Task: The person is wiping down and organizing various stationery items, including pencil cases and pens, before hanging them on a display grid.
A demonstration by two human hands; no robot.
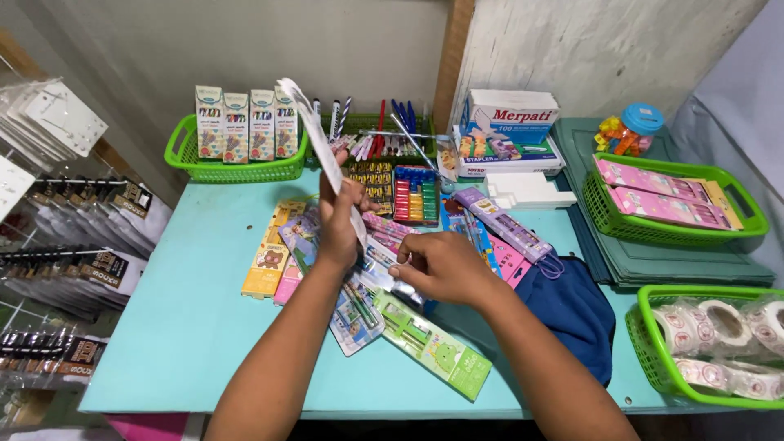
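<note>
Right hand (441,265) rests, fingers curled, on stationery packs (384,245) upon the tabletop (188,327). Left hand (339,216) pinches one flat pack (322,143) upright, long axis rising away.

Turquoise table (204,327) against grey wall (245,41).

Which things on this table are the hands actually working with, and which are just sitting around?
In hand:
left hand holding up a flat packet
right hand on the pile of stationery sets

Lying about:
green basket of small boxes
crayon tray
stapler box
basket of tape rolls
basket of pink packs
blue cloth
</note>
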